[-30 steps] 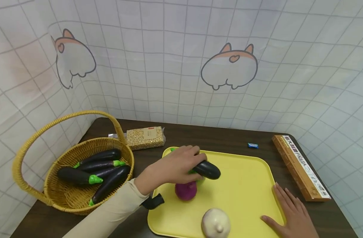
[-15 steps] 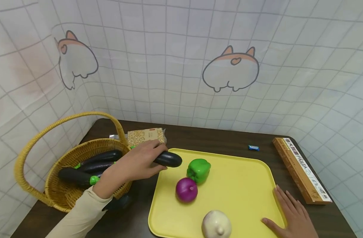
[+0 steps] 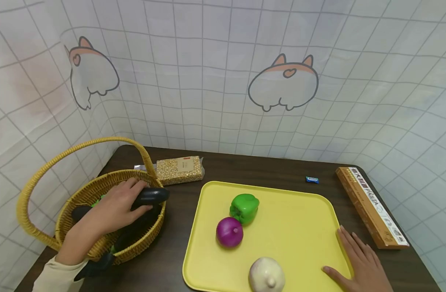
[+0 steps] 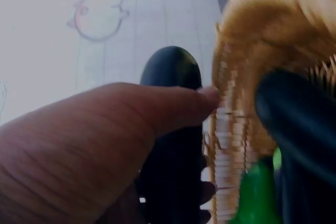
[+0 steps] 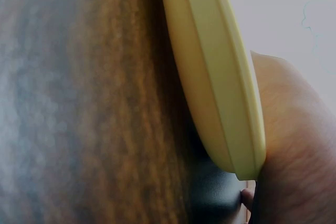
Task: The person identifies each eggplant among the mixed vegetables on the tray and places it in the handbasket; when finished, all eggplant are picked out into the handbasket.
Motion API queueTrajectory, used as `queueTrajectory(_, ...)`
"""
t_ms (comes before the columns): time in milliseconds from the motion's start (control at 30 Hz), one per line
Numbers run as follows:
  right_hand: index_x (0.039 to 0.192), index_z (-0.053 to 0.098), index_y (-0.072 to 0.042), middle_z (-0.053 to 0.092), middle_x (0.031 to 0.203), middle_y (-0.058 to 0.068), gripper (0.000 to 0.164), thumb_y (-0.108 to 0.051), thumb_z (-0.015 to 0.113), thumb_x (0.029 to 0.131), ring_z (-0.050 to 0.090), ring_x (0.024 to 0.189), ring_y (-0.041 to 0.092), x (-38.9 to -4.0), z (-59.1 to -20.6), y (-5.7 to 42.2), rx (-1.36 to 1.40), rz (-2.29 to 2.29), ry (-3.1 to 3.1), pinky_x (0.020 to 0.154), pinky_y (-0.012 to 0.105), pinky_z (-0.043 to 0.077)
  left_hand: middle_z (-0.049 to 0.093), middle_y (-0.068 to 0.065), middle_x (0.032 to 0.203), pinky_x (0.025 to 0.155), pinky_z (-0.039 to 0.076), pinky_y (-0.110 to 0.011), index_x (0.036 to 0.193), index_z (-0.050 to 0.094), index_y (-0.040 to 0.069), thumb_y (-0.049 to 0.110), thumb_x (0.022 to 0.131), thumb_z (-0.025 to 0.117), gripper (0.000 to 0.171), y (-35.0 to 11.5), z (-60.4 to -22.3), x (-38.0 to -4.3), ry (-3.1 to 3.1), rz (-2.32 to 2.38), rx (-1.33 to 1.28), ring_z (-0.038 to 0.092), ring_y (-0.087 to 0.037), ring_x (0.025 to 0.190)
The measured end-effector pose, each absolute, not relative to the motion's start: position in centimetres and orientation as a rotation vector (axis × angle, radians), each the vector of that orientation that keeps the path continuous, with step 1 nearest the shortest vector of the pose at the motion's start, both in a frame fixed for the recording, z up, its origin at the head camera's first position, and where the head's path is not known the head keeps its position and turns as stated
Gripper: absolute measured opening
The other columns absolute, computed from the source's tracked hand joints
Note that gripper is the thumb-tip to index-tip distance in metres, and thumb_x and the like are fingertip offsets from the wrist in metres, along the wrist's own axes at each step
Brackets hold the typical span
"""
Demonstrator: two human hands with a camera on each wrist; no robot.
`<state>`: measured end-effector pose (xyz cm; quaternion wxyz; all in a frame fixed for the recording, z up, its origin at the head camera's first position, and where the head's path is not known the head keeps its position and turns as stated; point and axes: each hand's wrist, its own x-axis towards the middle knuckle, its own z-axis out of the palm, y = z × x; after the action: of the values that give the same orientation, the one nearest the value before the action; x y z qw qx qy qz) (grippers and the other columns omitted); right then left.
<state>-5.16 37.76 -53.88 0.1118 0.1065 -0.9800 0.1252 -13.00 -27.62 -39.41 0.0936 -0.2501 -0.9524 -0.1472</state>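
Observation:
My left hand [image 3: 117, 207] grips a dark eggplant [image 3: 151, 196] over the wicker basket [image 3: 155, 231] at the left. In the left wrist view the thumb lies across this eggplant [image 4: 176, 156], and fingertips show on its far side. Other eggplants [image 4: 304, 124] lie inside the basket, partly hidden by the hand in the head view. My right hand [image 3: 361, 261] rests with straight fingers on the right rim of the yellow tray [image 3: 299, 227]. On the tray are a green bell pepper [image 3: 244, 208], a purple onion [image 3: 229, 232] and a whitish round bulb [image 3: 267, 275].
Behind the tray's left corner lies a bag of yellow kernels [image 3: 179, 169]. A small blue packet [image 3: 312, 179] sits behind the tray, and a long pasta box [image 3: 372, 207] lies along the right. The basket's tall handle [image 3: 80, 146] arches above it. A patterned curtain [image 3: 215, 81] stands behind the table.
My left hand has carried the eggplant leftward from above the tray to over the basket. The pepper and onion are now uncovered. My right hand has stayed at the tray's rim.

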Motion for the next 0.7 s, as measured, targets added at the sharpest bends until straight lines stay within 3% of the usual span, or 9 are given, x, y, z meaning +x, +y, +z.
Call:
queueTrajectory(333, 0.172, 0.013, -0.021, 0.019, 0.174, 0.007, 0.111, -0.059, 0.077, 0.090, 0.023, 0.153, 0.044, -5.2, -53.7, 37.6, 0.314, 0.373, -2.878, 0.120, 0.042, -0.018, 0.061, -0.023, 0.115, 0.083, 0.050, -0.062, 0.130, 0.060, -0.001, 0.024, 0.091, 0.086, 0.053, -29.7, -40.5, -12.8, -2.980, -0.392, -0.609, 0.060, -0.045, 0.101)
queueTrajectory(700, 0.172, 0.012, -0.021, 0.020, 0.174, 0.009, 0.110, -0.059, 0.077, 0.091, 0.021, 0.154, 0.043, -5.1, -53.6, 37.5, 0.315, 0.369, -2.881, 0.120, 0.039, -0.019, 0.055, -0.022, 0.114, 0.080, 0.048, -0.061, 0.133, 0.060, 0.004, 0.024, 0.092, 0.085, 0.052, -29.9, -39.4, -12.4, -2.945, -0.391, -0.555, 0.056, -0.043, 0.097)
